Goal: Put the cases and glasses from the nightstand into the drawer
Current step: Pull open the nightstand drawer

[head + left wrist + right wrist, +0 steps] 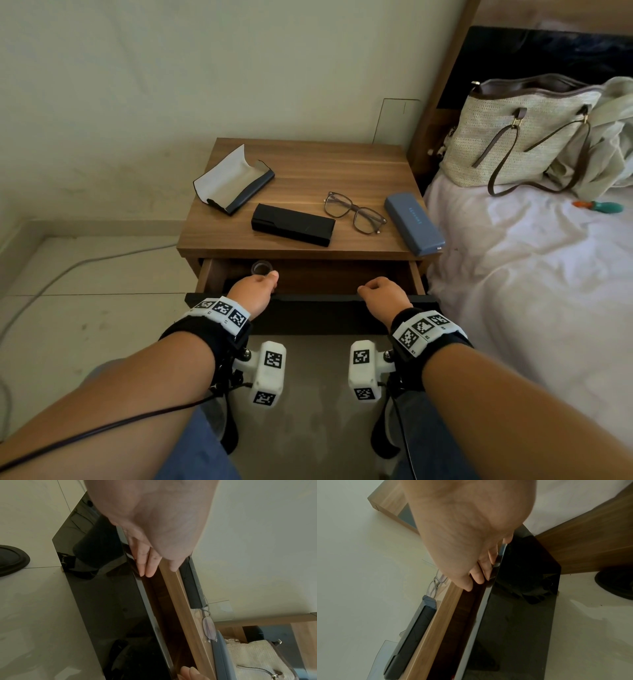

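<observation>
On the wooden nightstand (342, 164) lie an open grey-blue case (233, 180) at the back left, a black case (293, 224), brown-framed glasses (354, 212) and a shut blue case (414, 222) at the right edge. Below them the drawer (342, 274) stands partly open. My left hand (255, 287) and right hand (382, 291) grip the top edge of its glossy black front (308, 313), with their fingers (147, 566) (481, 573) hooked over behind it. The wrist views show the glasses (208, 626) (436, 584) and the black case (190, 585) (412, 632) edge-on.
A small clear round object (262, 267) sits inside the drawer at the left. The bed (513, 291) with a white sheet touches the nightstand's right side and carries a woven handbag (520, 137). A cable (68, 270) runs over the floor tiles at the left.
</observation>
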`<state>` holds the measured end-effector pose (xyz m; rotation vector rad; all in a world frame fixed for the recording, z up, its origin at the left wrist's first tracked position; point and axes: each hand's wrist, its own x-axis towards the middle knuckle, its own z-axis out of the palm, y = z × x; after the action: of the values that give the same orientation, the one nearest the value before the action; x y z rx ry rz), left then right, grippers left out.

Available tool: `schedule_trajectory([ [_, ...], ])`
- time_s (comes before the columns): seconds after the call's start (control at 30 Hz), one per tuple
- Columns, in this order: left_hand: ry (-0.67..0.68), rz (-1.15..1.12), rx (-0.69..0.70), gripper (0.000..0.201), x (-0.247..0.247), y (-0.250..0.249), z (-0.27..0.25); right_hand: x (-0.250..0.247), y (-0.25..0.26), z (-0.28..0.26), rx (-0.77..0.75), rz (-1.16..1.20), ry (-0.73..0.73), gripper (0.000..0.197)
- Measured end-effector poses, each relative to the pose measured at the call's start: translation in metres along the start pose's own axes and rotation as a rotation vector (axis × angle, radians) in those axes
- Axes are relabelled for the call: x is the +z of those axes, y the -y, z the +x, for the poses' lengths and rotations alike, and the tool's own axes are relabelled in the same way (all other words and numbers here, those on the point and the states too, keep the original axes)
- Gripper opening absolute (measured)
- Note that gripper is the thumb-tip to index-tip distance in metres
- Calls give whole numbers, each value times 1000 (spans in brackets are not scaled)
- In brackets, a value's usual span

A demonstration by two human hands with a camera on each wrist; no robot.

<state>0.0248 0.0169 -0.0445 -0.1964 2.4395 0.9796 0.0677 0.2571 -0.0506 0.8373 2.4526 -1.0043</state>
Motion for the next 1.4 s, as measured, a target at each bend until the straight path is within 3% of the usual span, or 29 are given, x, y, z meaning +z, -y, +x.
schedule_trajectory([
  [0.37, 21, 147, -20, 60, 10, 3, -25, 3, -18, -27, -23, -171, -13, 37],
  [1.4, 92, 144, -37, 54, 18, 10, -67, 2, -32, -61, 16, -159, 110, 25],
])
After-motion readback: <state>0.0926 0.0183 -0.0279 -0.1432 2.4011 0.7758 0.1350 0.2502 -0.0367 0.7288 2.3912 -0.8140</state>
